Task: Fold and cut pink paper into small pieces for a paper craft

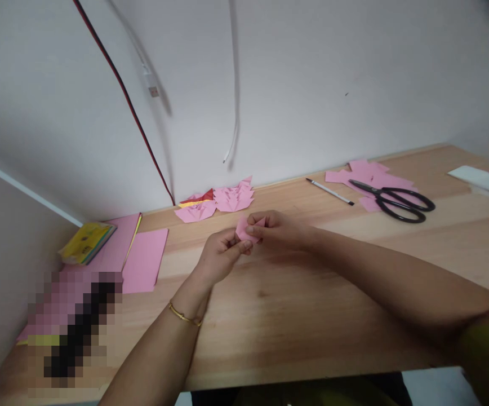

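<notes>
Both my hands hold one small folded piece of pink paper (pixel 243 230) above the middle of the wooden table. My left hand (pixel 224 256) pinches its lower left edge between thumb and fingers. On the other side, my right hand (pixel 272 226) grips the paper with the thumb lying across its face. Some of the folds are hidden behind my fingers. Just beyond my hands, by the wall, lie several folded pink paper pieces (pixel 234 197), with a red and yellow folded piece (pixel 198 198) among those at the left.
Black-handled scissors (pixel 390 201) rest on pink paper scraps (pixel 365 175) at the right, near a pen (pixel 329 192). White paper (pixel 483 180) lies farther right. Pink sheets (pixel 145 262) and a yellow packet (pixel 86 242) are at left. Cables (pixel 121 84) hang along the wall.
</notes>
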Demonstrator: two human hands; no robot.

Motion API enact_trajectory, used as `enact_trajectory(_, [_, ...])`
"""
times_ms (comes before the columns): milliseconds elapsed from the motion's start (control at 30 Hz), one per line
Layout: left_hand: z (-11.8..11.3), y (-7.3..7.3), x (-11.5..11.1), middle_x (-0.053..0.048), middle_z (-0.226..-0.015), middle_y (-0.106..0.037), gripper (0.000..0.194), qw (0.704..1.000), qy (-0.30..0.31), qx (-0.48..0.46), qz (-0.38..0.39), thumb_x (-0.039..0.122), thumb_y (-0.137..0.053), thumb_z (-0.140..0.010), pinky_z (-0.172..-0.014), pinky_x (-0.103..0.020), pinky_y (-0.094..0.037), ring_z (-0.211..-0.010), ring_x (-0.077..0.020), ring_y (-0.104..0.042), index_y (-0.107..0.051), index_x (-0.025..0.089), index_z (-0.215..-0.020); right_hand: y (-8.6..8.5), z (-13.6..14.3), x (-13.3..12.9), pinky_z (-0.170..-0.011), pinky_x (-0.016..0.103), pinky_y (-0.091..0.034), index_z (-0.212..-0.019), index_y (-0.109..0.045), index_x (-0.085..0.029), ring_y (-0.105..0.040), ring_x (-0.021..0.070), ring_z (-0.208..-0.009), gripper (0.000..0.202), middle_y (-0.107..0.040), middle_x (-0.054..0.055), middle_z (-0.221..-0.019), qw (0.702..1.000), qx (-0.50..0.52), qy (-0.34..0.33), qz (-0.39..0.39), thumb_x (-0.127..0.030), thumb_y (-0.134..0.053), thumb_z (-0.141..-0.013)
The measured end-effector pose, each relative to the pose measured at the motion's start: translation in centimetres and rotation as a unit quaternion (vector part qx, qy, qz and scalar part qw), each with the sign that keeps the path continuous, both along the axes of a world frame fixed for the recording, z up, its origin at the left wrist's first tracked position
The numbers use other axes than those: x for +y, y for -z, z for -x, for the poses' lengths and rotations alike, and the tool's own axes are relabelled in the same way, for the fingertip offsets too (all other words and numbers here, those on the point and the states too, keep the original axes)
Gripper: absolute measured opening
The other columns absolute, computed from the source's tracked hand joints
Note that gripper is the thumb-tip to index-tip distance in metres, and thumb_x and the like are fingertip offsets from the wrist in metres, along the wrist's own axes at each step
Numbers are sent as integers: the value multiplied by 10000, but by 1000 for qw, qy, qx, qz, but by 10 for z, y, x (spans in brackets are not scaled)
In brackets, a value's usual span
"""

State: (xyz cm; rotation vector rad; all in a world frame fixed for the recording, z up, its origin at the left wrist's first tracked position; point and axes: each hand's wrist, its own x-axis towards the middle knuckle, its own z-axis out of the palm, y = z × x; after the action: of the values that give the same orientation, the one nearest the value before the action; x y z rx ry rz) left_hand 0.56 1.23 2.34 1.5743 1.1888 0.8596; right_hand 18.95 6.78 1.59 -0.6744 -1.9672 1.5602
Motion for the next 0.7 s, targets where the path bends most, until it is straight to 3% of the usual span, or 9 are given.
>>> enact_trajectory(133, [0, -5, -2, -51, -781, -663, 198, 1000, 15, -18, -3, 314, -607, -801, -656, -240, -428, -709, -140, -572, -689, 139, -843, 0, 0, 0, -571, 230, -310, -688, -498, -156, -409, 91, -586, 382, -492, -17, -633, 999, 35, -32, 26, -498, -502, -859])
enact_trajectory(267, [-2, -10, -4, -34, -747, -644, 189, 1000, 15, -6, 5, 292, -602, -799, -627, -227, -423, -671, -126, -566, -674, 144, -892, -2, 0, 0, -543, 232, -299, -667, -487, -164, -381, 88, -559, 396, -468, -21, -614, 999, 27, -7, 37, -518, -509, -844])
enact_trajectory(533, [-2, -2, -1, -6, -642, -584, 214, 998, -23, 61, -14, 336, -585, -793, -493, -205, -338, -531, -90, -455, -614, 136, -721, 1, 0, 2, -509, 226, -260, -658, -496, -157, -355, 82, -534, 378, -430, -35, -578, 999, -14, 39, 17, -490, -532, -832])
enact_trajectory(700, [2, -8, -3, -17, -699, -614, 185, 998, 24, 49, -10, 307, -586, -800, -521, -208, -356, -575, -96, -489, -654, 136, -793, 1, 0, 0, -525, 225, -273, -681, -502, -153, -396, 84, -556, 394, -481, -24, -608, 1000, 12, 10, 26, -514, -530, -836])
